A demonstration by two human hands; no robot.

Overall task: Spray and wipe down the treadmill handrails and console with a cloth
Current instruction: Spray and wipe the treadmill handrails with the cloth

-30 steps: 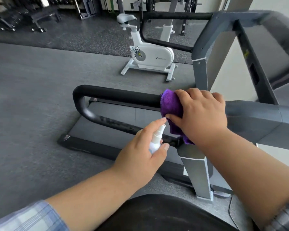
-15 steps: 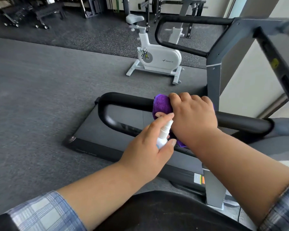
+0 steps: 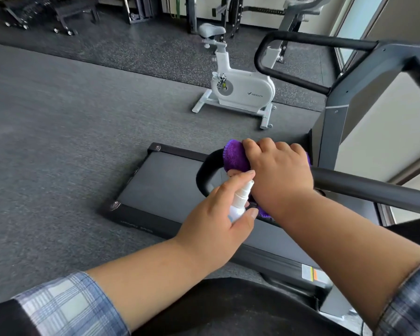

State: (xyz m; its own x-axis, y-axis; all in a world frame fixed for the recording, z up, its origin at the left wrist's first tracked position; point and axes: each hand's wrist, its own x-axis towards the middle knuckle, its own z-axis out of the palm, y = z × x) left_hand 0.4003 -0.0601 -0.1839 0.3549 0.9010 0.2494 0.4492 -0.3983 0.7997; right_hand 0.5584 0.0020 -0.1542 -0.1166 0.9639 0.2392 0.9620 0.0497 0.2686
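The right hand point(image 3: 280, 177) lay over a purple cloth point(image 3: 235, 157), its fingers point(image 3: 264, 145) curled down and clamped on the fabric, pressing it around the near handrail point(image 3: 364, 186) of the treadmill just where the black padded bar bent round at its rear end. A lower fold of the cloth showed beneath the wrist. The left hand point(image 3: 216, 224) gripped a small white spray bottle point(image 3: 239, 202), its thumb and fingers wrapped around the body and the index finger laid over the nozzle top, which pointed toward the cloth and sat touching or almost touching the right hand; which of the two could not be told. Below both hands ran the treadmill belt point(image 3: 165, 187), dark and flat, with bolted corners at its rear edge. The far handrail point(image 3: 308, 40) curved in a black loop from the grey upright frame point(image 3: 335, 132) at the right. Beyond the treadmill, on the grey gym floor point(image 3: 58, 141), stood a white exercise bike point(image 3: 238, 88), well apart from the hands. Both forearms were bare, with plaid sleeves point(image 3: 66, 306) pushed back toward the elbows.
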